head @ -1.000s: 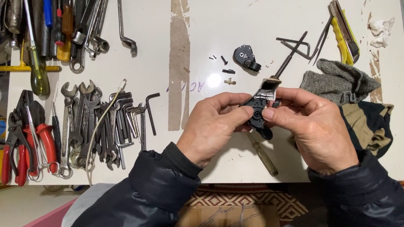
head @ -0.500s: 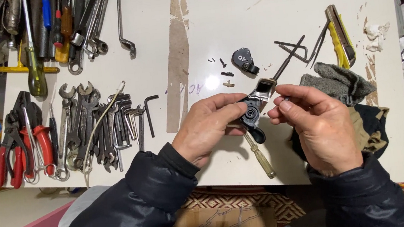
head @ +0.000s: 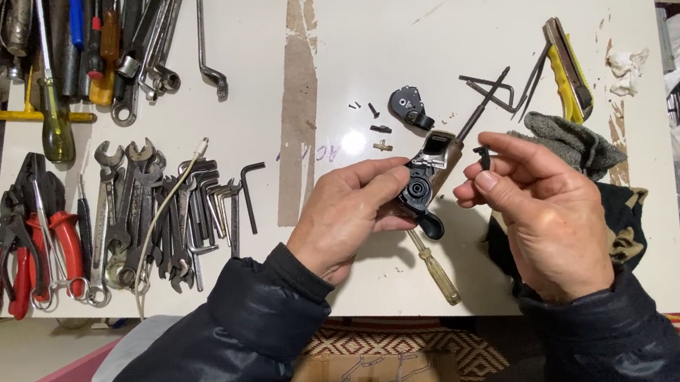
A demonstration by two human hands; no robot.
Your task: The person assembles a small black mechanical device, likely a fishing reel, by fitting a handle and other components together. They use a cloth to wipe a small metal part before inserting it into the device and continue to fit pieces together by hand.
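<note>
My left hand (head: 351, 215) grips a small black and silver mechanical assembly (head: 425, 180) with a round black cap and a lever, held just above the white table (head: 392, 42). My right hand (head: 540, 212) is a little to its right and pinches a tiny black part (head: 483, 156) between thumb and forefinger, apart from the assembly. A screwdriver with a pale wooden handle (head: 435, 267) lies on the table under my hands. A black cover piece (head: 409, 108) and several tiny screws (head: 375, 124) lie just beyond the assembly.
Wrenches and hex keys (head: 165, 213) lie at the left beside red-handled pliers (head: 35, 252). More screwdrivers and spanners (head: 102, 47) fill the far left corner. A yellow utility knife (head: 567, 70), thin metal picks (head: 498, 90) and a grey glove (head: 571, 141) are at the right.
My right hand has drawn away to the right from the assembly, taking a tiny black part with it. My left hand keeps hold of the assembly in about the same spot.
</note>
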